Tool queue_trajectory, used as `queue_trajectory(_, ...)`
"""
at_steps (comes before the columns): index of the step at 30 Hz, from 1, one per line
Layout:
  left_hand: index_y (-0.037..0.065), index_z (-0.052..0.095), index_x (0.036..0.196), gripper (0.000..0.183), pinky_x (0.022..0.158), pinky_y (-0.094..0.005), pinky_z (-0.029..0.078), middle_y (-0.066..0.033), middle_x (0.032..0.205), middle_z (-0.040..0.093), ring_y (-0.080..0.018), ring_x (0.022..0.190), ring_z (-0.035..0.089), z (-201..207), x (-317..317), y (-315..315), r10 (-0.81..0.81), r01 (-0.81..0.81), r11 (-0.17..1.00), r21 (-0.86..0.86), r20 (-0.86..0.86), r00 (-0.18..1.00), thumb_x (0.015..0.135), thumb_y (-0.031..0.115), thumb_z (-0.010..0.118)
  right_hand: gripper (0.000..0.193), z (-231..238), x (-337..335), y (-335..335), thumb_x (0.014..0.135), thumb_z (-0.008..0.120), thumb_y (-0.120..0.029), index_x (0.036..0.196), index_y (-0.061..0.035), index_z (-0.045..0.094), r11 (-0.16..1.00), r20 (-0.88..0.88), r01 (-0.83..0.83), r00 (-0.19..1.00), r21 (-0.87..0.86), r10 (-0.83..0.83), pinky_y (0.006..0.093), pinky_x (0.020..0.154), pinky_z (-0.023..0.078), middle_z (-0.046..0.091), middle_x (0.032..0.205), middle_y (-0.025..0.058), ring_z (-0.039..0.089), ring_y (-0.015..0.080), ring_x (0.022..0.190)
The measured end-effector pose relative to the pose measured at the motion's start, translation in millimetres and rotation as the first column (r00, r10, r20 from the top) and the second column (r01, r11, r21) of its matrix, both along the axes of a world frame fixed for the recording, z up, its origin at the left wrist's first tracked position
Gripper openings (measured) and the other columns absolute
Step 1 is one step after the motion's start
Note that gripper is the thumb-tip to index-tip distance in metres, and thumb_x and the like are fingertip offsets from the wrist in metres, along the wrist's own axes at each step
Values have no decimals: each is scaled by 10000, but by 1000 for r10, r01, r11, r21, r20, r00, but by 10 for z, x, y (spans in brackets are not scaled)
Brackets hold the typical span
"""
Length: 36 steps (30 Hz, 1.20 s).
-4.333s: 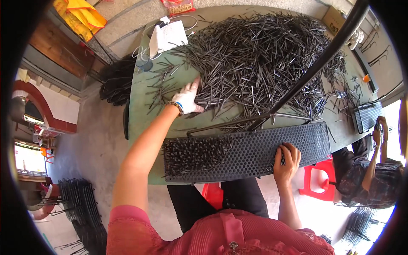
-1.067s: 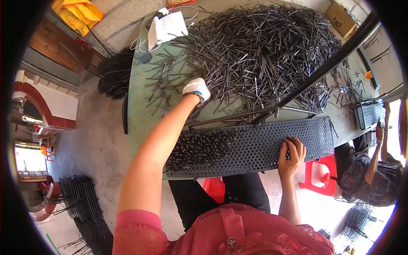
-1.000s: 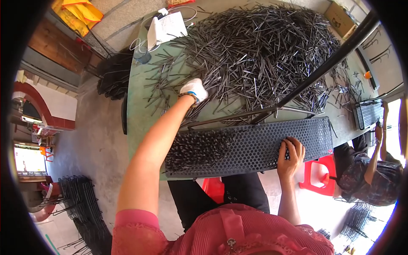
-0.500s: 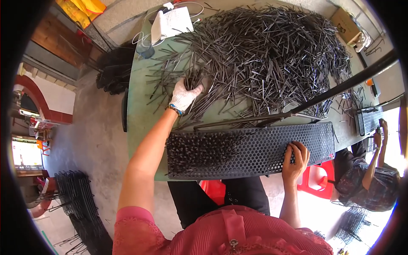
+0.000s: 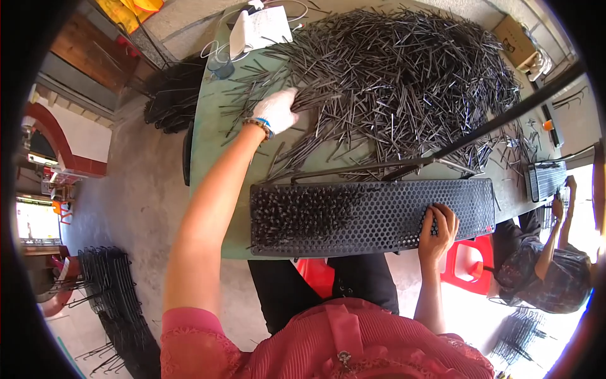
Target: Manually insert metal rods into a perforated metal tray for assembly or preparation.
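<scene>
My left hand (image 5: 276, 111), in a white glove, is at the near left edge of a large heap of thin black sticks (image 5: 410, 76). Its thumb stands apart from its fingers, and loose sticks lie against the fingertips; no bundle stands up from the hand. In front of me is a long black perforated panel (image 5: 385, 221). Many short dark sticks (image 5: 297, 218) stand upright in the holes of its left part. My bare right hand (image 5: 440, 234) rests on the right part, fingers curled and closed against the holes; what they pinch, if anything, is hidden.
A black metal arm (image 5: 505, 117) crosses above the table (image 5: 211, 151) behind the panel. Papers (image 5: 268, 26), a white cable and a cup (image 5: 221, 68) are at the far left. On the right, another person (image 5: 543, 271) works at a similar panel (image 5: 548, 180).
My left hand has moved slightly away from me, and the sticks it gripped upright now lie flat by its fingertips. My right hand stays on the panel.
</scene>
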<state>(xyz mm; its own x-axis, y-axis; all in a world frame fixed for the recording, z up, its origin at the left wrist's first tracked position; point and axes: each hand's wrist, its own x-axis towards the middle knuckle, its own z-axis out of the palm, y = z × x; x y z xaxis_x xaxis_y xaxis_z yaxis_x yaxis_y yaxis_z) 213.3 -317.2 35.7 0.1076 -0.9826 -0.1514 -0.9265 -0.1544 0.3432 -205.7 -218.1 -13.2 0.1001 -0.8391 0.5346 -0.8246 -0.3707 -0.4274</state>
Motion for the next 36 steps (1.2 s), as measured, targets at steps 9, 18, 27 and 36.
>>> queue_trajectory(9, -22, 627, 971, 184, 686, -326, 549, -125, 838, 686, -223, 746, 669, 199, 61, 297, 160, -423, 898, 123, -986, 53, 854, 108, 683, 118, -63, -49, -7, 821, 680, -67, 934, -34, 691, 998, 34, -28, 999, -61, 30, 382, 854, 440, 652, 1025, 82, 585, 277, 943)
queue_trajectory(18, 14, 620, 1008, 141, 866, -431, 566, -112, 907, 667, -299, 891, 673, 779, -134, 826, -129, -462, 885, -52, -982, -138, 888, 87, 620, 183, 639, 637, 532, 843, 679, 15, 1026, 22, 680, 799, 682, -586, 639, 133, 356, 275, 722, 503, 664, 953, 115, 641, 187, 802)
queue_trajectory(27, 35, 614, 1022, 120, 885, -453, 560, -91, 911, 651, -243, 869, 655, 838, -479, 1607, -124, -514, 858, -12, -975, -185, 905, 61, 602, 308, 793, 2019, 453, 780, 722, -8, 1077, -78, 687, 507, 193, -762, 470, -403, 861, 337, 629, 521, 580, 972, 90, 620, 219, 742)
queue_trajectory(36, 28, 640, 922, 176, 711, -345, 546, -80, 822, 654, -212, 749, 645, 518, -43, 1848, -59, -630, 777, 0, -996, -72, 887, 199, 663, 254, 808, 2185, 613, 772, 705, 21, 1012, -48, 658, 407, 216, -758, 345, -510, 914, 362, 767, 520, 645, 1015, 92, 632, 270, 844)
